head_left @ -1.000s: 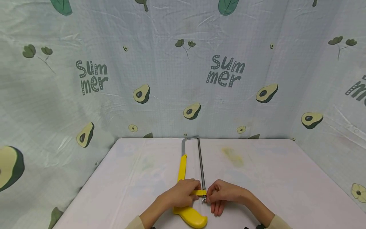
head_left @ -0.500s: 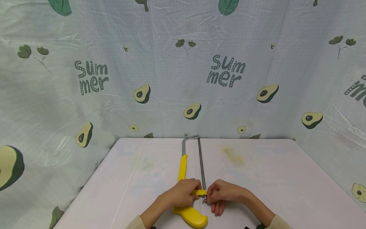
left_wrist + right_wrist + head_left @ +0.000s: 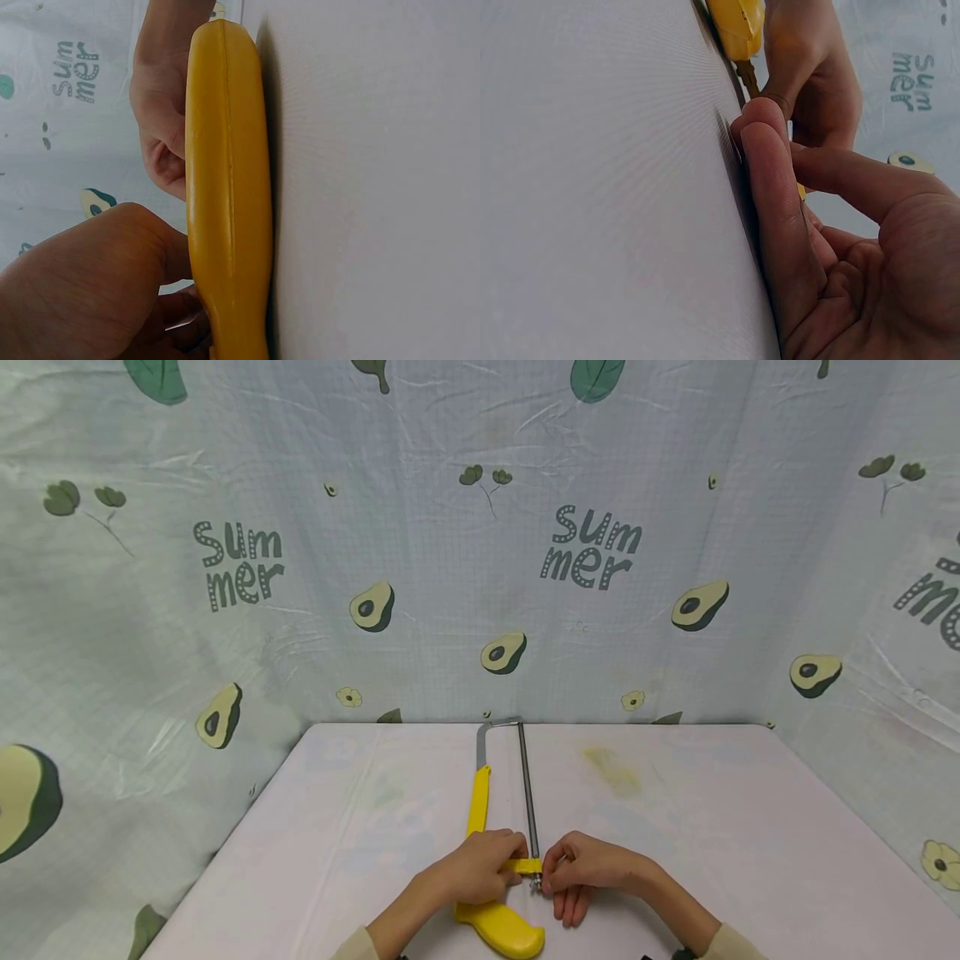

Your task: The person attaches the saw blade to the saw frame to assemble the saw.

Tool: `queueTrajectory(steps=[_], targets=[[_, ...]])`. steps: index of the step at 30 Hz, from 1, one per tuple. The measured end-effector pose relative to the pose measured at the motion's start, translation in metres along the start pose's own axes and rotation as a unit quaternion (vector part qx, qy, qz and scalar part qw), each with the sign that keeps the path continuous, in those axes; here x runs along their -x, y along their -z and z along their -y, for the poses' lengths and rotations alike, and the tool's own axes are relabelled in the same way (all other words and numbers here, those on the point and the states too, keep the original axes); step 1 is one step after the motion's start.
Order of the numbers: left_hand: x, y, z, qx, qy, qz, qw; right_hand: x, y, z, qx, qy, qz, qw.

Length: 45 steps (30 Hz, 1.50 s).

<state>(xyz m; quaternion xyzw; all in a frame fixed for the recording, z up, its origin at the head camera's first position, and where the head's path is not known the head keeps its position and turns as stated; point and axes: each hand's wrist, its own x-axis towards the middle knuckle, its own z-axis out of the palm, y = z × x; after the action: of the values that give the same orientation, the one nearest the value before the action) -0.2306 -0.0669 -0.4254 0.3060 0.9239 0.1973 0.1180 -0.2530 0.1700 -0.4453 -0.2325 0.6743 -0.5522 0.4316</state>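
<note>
A hacksaw (image 3: pixel 478 797) with a yellow handle (image 3: pixel 504 930) and a grey metal frame lies on the table, its handle toward me. Along its right side runs the straight grey blade (image 3: pixel 528 785), ending at a yellow bracket (image 3: pixel 525 866) and a small metal wing nut (image 3: pixel 536 885). My left hand (image 3: pixel 482 862) holds the saw at the bracket, its thumb and fingers on either side. With thumb and index finger my right hand (image 3: pixel 592 864) pinches at the wing nut's right side; its other fingers rest low by the tabletop. In the right wrist view the fingers (image 3: pixel 772 180) hide the nut.
A pale cloth covers the table (image 3: pixel 675 810), with a faint yellow stain (image 3: pixel 611 770) right of the blade. Behind and at both sides hangs a light curtain (image 3: pixel 435 543) printed with avocados and lettering. The saw's far end reaches the table's back edge.
The wing nut's wings stand at a slightly different angle. Both hands and the hacksaw stay almost in place; the head view shifts very slightly.
</note>
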Motion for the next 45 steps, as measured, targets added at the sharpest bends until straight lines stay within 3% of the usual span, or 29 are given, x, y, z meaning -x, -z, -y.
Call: queueTrajectory(steps=[45], targets=[[-0.0015, -0.0026, 0.0024, -0.007, -0.011, -0.008, 0.9999, 0.0009, -0.0013, 0.0010, 0.000, 0.001, -0.002, 1.0000]])
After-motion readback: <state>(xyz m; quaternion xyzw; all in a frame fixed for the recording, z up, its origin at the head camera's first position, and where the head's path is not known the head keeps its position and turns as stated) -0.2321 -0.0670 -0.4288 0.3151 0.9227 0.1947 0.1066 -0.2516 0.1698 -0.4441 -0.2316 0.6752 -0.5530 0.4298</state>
